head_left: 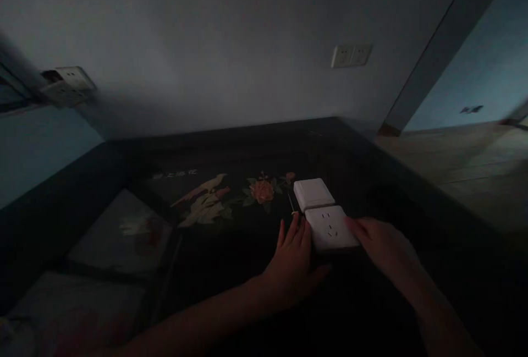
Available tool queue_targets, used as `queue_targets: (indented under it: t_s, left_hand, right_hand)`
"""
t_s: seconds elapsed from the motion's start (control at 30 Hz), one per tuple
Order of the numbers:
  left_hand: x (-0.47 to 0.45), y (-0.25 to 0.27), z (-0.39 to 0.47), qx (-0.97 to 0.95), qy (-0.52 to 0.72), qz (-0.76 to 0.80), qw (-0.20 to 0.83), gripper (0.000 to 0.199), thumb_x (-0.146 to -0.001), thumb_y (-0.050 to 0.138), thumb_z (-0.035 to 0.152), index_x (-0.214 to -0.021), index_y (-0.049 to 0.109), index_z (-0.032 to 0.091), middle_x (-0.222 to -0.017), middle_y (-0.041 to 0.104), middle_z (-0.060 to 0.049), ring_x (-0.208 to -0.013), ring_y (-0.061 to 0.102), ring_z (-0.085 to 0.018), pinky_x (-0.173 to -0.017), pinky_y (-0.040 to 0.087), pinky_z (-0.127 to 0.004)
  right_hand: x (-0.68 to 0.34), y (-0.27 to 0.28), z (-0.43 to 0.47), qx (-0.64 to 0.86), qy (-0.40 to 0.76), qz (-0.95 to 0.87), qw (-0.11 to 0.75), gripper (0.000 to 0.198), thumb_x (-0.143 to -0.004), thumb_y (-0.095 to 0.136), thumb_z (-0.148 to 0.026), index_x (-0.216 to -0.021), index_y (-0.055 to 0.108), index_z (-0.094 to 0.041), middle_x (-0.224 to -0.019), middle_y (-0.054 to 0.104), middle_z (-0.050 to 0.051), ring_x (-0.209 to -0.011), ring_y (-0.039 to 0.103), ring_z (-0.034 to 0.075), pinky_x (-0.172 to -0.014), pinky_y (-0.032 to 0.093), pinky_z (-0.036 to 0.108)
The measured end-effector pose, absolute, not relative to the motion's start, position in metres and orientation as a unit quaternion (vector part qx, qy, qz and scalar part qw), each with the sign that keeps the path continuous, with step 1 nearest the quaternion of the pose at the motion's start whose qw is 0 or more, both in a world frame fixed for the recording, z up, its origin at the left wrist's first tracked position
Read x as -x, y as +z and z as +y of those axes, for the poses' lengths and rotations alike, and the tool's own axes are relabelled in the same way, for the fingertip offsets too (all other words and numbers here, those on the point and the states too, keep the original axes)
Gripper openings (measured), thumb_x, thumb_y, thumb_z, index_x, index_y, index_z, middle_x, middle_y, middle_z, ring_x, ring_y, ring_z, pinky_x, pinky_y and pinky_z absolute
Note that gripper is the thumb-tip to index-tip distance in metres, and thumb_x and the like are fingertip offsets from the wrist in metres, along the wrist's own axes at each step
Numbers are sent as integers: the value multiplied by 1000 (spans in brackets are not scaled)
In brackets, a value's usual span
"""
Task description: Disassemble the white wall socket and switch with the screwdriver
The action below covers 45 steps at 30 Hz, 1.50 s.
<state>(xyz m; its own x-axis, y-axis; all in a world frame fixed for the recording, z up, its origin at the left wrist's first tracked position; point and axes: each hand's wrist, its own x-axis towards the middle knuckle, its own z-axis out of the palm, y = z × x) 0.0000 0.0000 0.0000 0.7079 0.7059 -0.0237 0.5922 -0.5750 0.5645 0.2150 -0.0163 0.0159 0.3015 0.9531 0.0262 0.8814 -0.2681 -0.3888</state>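
Observation:
On the dark tabletop, a white wall socket point(330, 229) lies face up, its slots showing. My right hand point(381, 244) grips its right edge, thumb on top and the other fingers mostly hidden. My left hand point(292, 266) rests with its fingers stretched out and apart, the fingertips beside the socket's left edge. Just beyond those fingertips is a thin tool point(291, 203), like a small screwdriver, partly covered by the fingers. A second white box-like socket piece point(313, 193) sits directly behind the first, close against it.
The dark tabletop point(231, 258) bears a printed flower point(263, 191) and birds point(206, 200). Behind it rises a pale wall with a double outlet point(352, 55). At the left, another wall outlet point(74, 78) has something plugged in. Wooden floor point(466, 164) shows at the right. The light is dim.

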Motion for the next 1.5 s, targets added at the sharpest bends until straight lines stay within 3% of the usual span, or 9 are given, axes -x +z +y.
queue_targets:
  t_s: [0.13, 0.23, 0.43, 0.6, 0.77, 0.83, 0.97, 1.17, 1.5]
  left_hand:
    - [0, 1, -7, -871, 167, 346, 306, 93, -88, 64, 27, -157, 5, 11, -165, 13, -23, -153, 0, -35, -122, 15, -64]
    - [10, 7, -7, -845, 292, 315, 320, 102, -86, 66, 19, -158, -6, 27, -168, 8, -15, -154, 3, -35, -121, 20, -63]
    - [58, 22, 3, -796, 467, 264, 279, 79, -88, 71, 39, -151, 26, 49, -152, 30, -6, -143, 36, -36, -113, 41, -56]
    - [100, 14, -9, -696, 522, 273, 410, 67, -84, 71, 54, -144, 45, 45, -156, 26, -4, -144, 30, -40, -115, 35, -56]
    - [121, 1, -23, -406, 525, 360, 656, 98, -80, 76, 50, -156, 14, 42, -134, 57, -9, -119, 59, -36, -100, 48, -54]
    - [125, 0, -23, -328, 529, 371, 689, 108, -73, 82, 50, -156, 14, 37, -121, 63, -9, -108, 64, -34, -94, 52, -51]
    - [129, 4, -21, -279, 549, 380, 691, 105, -67, 87, 48, -152, 28, 32, -122, 63, -9, -109, 63, -31, -93, 52, -42]
    - [131, 2, -30, -345, 540, 396, 658, 92, -72, 84, 47, -147, 33, 34, -132, 58, -7, -116, 59, -29, -94, 50, -39]
    - [133, -7, -29, -428, 474, 384, 667, 99, -69, 86, 46, -149, 30, 34, -142, 49, -9, -120, 56, -33, -95, 52, -42]
  right_hand:
    - [-217, 32, -25, 793, 94, -571, 192, 45, -91, 38, -52, -69, 65, -23, -76, 74, 16, -71, 70, 35, -61, 45, 41]
    - [-209, 45, -29, 760, 123, -591, 241, 46, -89, 37, -55, -73, 66, -24, -81, 75, 12, -76, 71, 30, -68, 51, 39]
    - [-160, 61, -31, 621, 358, -618, 323, 45, -90, 45, -57, -72, 67, -23, -74, 71, 5, -70, 67, 23, -61, 50, 31]
    - [-114, 56, -34, 543, 475, -622, 304, 47, -91, 49, -61, -72, 65, -20, -71, 66, 4, -68, 60, 19, -61, 46, 29]
    - [-82, 45, -34, 494, 547, -624, 260, 44, -93, 48, -58, -80, 63, -19, -79, 68, 5, -76, 64, 19, -71, 50, 31]
    - [-74, 40, -34, 479, 577, -608, 260, 43, -92, 50, -59, -90, 63, -19, -88, 69, 7, -83, 66, 21, -75, 52, 33]
    - [-62, 27, -32, 479, 603, -540, 338, 47, -84, 65, -60, -112, 55, -23, -112, 64, 9, -104, 63, 24, -82, 55, 36]
    - [-47, 5, -38, 410, 688, -439, 407, 96, -69, 84, -53, -145, 29, -35, -147, 45, 12, -127, 55, 29, -101, 49, 47]
    - [-46, -4, -50, 425, 676, -424, 426, 78, -77, 80, -44, -142, 38, -37, -147, 50, 7, -129, 54, 30, -105, 48, 47]
